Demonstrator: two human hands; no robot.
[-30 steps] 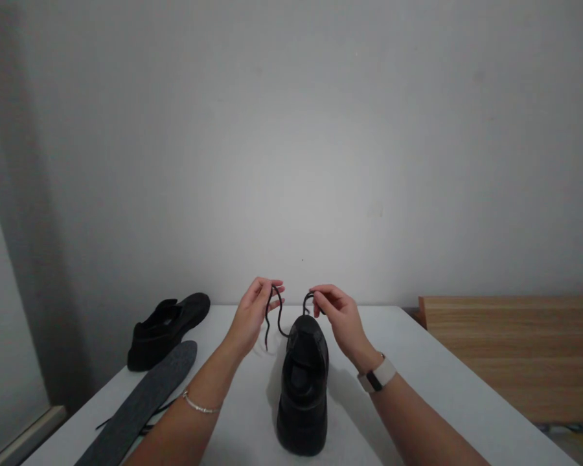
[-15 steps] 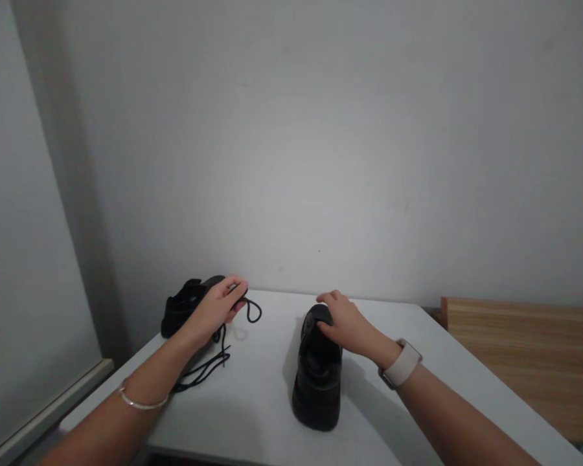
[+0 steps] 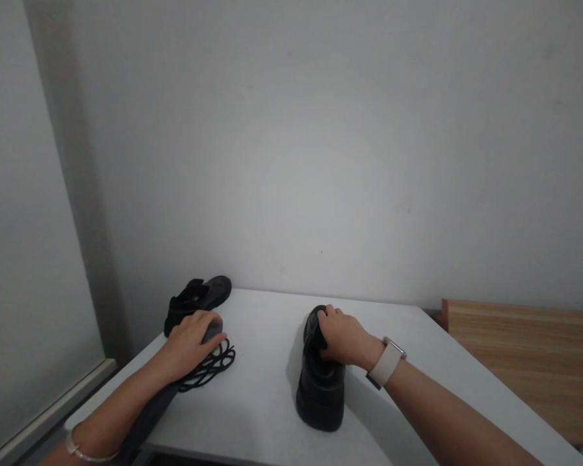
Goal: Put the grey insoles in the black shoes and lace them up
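Observation:
My left hand (image 3: 194, 343) is low over the left of the table, with its thumb apart from bent fingers. Black shoelaces (image 3: 214, 369) lie looped on the tabletop beside and below it. Just behind that hand sits a black shoe (image 3: 218, 291), its toe toward the wall. The other black shoe (image 3: 320, 401) stands upright in the middle, heel toward me. My right hand (image 3: 342, 333) is closed on the tongue area of this shoe, with the thumb inside the opening. Its fingertips are partly hidden.
Both shoes rest on a white table (image 3: 267, 362), whose far edge meets a pale wall (image 3: 291, 162). A wooden board (image 3: 519, 362) stands beyond the right edge. At left is a white panel (image 3: 29, 226).
My left hand has come back toward me and lower, and the laces it held now lie on the table. My right hand has moved down and closed on the middle shoe.

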